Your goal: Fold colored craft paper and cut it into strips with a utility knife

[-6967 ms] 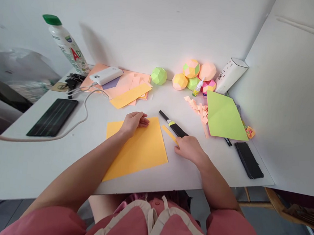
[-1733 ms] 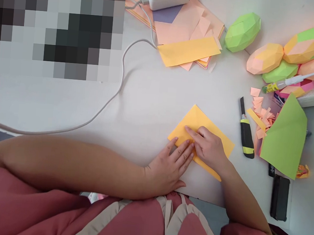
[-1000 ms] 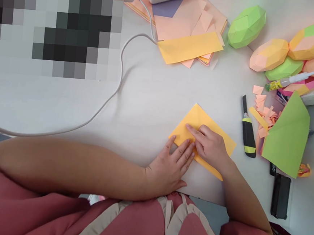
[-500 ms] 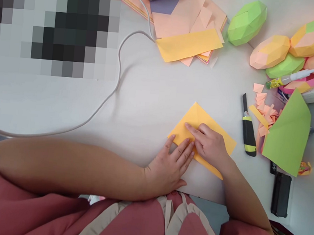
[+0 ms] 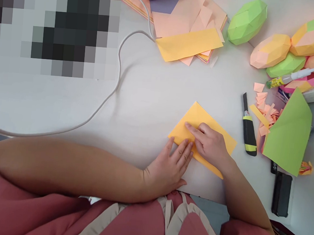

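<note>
A sheet of yellow-orange paper (image 5: 196, 115) lies on the table in front of me, its near edge curled over in a fold that my fingers partly cover. My left hand (image 5: 169, 167) rests flat with its fingers spread, fingertips on the paper's lower left edge. Over the middle of the sheet is my right hand (image 5: 209, 141), its index finger stretched out and touching the paper while the other fingers bend under the palm. No grip on anything shows in either hand.
To the right lie a box cutter (image 5: 248, 130), pink paper scraps (image 5: 266, 115), green paper (image 5: 288, 138), a glue tube (image 5: 285, 79) and a black case (image 5: 281, 194). Faceted paper shapes (image 5: 247, 22) stand behind. A paper pile (image 5: 189, 46) and white cable (image 5: 119, 64) are further back.
My left fingertips have slid very slightly down and left on the paper. My right hand stays in nearly the same place.
</note>
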`<action>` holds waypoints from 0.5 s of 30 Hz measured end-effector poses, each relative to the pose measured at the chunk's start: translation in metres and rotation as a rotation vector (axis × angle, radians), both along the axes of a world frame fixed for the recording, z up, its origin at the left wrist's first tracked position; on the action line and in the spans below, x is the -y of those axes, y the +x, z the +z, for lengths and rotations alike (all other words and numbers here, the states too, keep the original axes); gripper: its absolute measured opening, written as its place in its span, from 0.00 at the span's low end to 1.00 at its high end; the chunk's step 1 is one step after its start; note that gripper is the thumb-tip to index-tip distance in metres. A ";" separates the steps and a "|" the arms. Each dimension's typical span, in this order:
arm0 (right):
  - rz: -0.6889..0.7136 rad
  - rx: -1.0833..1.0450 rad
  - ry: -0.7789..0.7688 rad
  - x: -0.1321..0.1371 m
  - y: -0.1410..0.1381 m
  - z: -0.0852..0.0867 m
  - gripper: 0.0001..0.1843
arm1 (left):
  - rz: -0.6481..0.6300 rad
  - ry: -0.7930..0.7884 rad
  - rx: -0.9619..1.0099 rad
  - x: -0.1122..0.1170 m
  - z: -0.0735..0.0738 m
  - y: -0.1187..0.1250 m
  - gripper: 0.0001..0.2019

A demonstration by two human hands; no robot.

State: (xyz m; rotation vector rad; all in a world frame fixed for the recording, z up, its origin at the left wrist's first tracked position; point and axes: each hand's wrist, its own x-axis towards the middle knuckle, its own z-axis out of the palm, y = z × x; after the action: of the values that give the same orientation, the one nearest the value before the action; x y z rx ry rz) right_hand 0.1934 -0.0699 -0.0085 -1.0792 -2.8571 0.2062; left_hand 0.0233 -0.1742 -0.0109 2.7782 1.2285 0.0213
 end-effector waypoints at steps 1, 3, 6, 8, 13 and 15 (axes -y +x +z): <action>0.001 0.000 -0.004 0.000 0.000 0.000 0.24 | 0.001 0.006 -0.001 0.000 0.000 0.000 0.37; 0.002 -0.004 -0.004 0.000 0.000 0.000 0.25 | 0.004 0.017 -0.002 0.001 0.000 0.000 0.37; 0.003 -0.008 -0.004 0.000 0.001 -0.001 0.25 | 0.010 0.026 0.004 0.001 0.000 -0.001 0.37; 0.000 -0.001 -0.010 0.000 0.001 -0.001 0.26 | 0.020 0.025 0.008 0.002 0.001 -0.001 0.36; 0.001 -0.005 0.001 0.000 0.001 -0.001 0.27 | 0.045 0.016 0.001 0.003 0.003 -0.002 0.36; 0.000 0.002 0.001 0.000 0.001 -0.001 0.28 | 0.047 0.014 -0.017 0.003 0.004 -0.002 0.35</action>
State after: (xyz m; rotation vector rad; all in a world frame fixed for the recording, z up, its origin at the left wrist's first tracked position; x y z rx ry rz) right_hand 0.1941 -0.0696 -0.0091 -1.0805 -2.8589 0.2042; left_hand 0.0215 -0.1771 -0.0066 2.7666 1.3027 0.0109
